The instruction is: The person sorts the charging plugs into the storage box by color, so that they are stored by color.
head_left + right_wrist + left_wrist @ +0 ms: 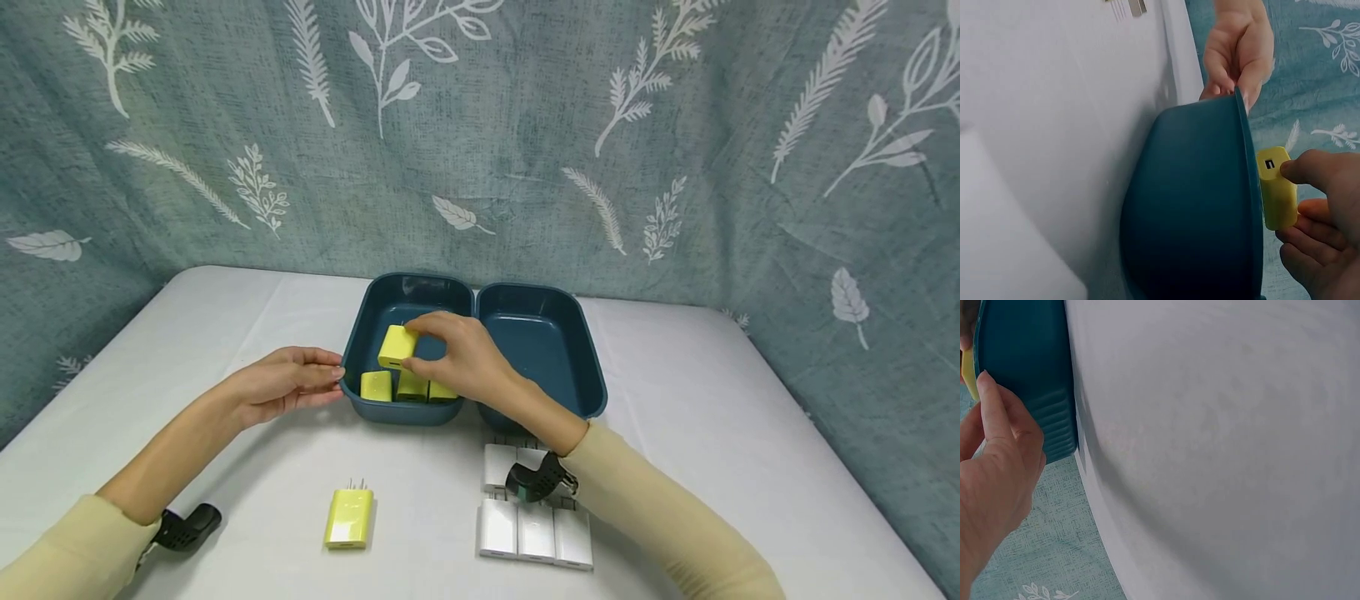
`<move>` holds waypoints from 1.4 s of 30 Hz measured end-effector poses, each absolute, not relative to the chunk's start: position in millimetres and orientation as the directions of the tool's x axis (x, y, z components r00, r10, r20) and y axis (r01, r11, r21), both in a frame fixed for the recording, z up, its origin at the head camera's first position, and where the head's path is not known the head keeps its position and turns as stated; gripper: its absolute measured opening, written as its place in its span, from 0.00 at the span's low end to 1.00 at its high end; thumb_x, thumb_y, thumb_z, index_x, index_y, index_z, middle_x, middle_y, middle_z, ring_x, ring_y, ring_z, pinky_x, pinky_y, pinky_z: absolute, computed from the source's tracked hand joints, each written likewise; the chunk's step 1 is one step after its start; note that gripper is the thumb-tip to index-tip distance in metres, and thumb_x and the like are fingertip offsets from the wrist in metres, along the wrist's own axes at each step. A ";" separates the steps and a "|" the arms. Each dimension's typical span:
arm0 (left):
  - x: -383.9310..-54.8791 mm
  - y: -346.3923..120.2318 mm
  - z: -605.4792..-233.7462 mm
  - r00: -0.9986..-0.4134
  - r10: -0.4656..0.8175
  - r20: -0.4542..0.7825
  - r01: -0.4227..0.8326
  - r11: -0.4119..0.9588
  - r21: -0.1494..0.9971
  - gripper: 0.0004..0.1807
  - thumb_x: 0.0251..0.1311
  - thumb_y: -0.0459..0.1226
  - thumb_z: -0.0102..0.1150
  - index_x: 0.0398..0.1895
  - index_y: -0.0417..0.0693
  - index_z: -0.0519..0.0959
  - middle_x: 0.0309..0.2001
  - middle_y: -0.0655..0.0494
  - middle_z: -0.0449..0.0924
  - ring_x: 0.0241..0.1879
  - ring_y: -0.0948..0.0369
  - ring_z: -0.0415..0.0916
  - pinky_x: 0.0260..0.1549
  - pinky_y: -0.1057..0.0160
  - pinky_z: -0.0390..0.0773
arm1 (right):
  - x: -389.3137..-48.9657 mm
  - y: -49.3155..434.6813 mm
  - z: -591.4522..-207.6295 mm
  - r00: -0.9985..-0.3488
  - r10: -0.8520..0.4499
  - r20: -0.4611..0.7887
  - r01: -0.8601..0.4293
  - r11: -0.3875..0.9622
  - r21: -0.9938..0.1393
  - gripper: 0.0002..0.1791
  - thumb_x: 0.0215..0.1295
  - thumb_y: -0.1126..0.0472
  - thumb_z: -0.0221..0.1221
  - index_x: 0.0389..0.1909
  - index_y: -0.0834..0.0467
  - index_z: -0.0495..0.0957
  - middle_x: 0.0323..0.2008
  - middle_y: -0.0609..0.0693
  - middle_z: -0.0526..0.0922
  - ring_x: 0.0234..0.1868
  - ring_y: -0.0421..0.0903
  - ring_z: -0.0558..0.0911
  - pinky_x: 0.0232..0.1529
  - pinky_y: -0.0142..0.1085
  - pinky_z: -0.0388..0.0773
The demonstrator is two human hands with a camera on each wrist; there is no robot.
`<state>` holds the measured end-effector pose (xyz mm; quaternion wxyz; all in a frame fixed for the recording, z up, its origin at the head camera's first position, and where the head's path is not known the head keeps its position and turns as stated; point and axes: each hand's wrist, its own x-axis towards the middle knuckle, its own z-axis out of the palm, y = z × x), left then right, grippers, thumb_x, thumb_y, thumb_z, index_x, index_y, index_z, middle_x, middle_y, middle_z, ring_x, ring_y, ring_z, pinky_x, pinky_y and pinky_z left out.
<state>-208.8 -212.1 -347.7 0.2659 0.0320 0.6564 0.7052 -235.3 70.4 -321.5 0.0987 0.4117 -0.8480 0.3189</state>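
Over the left dark blue bin (412, 287), my right hand (467, 354) pinches a yellow charger plug (397, 347) between thumb and fingers. Its USB port faces the camera in the right wrist view, with the yellow plug (1280, 194) above the bin's rim. Three more yellow plugs (376, 386) lie along the near side inside that bin, partly covered by my right hand. My left hand (277, 387) holds the bin's left rim; in the left wrist view the fingertips (985, 378) are right at the rim.
A second dark blue bin (536, 333) stands against the first on its right. One yellow plug (348, 518) lies on the white tablecloth (247, 483) in front. Several white charger plugs (536, 533) form rows at front right, partly under my right forearm. A patterned curtain (525, 217) hangs behind.
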 end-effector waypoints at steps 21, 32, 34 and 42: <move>-203.1 -209.0 -349.6 -0.861 0.410 -0.300 -0.333 -0.008 0.943 0.25 0.72 0.30 0.52 0.64 0.24 0.57 0.42 0.48 0.77 0.42 0.61 0.82 0.48 0.64 0.83 | -269.7 49.7 -330.0 -0.700 -0.652 0.291 -0.703 0.558 -0.442 0.23 0.63 0.59 0.69 0.56 0.63 0.79 0.51 0.55 0.82 0.50 0.51 0.81 0.48 0.39 0.80; -198.8 -205.8 -349.0 -0.862 0.411 -0.298 -0.339 -0.028 0.940 0.25 0.72 0.30 0.52 0.64 0.24 0.57 0.43 0.47 0.77 0.42 0.60 0.82 0.48 0.64 0.83 | -271.0 43.8 -333.9 -0.724 -0.654 0.219 -0.677 0.610 -0.412 0.24 0.63 0.58 0.69 0.57 0.63 0.79 0.50 0.54 0.83 0.50 0.50 0.81 0.48 0.39 0.80; -198.5 -206.0 -348.6 -0.862 0.409 -0.300 -0.340 -0.027 0.940 0.25 0.72 0.30 0.52 0.64 0.24 0.57 0.44 0.47 0.78 0.42 0.60 0.83 0.48 0.64 0.83 | -271.4 42.6 -334.9 -0.724 -0.656 0.213 -0.676 0.615 -0.407 0.24 0.63 0.58 0.69 0.57 0.63 0.79 0.50 0.54 0.83 0.50 0.50 0.81 0.49 0.39 0.79; -197.6 -206.0 -347.9 -0.862 0.409 -0.299 -0.335 -0.018 0.942 0.25 0.72 0.30 0.52 0.63 0.24 0.58 0.44 0.47 0.78 0.42 0.60 0.82 0.49 0.64 0.82 | -272.9 34.4 -337.0 -0.732 -0.667 0.136 -0.654 0.635 -0.411 0.26 0.63 0.57 0.69 0.59 0.63 0.78 0.53 0.55 0.82 0.52 0.49 0.81 0.53 0.39 0.80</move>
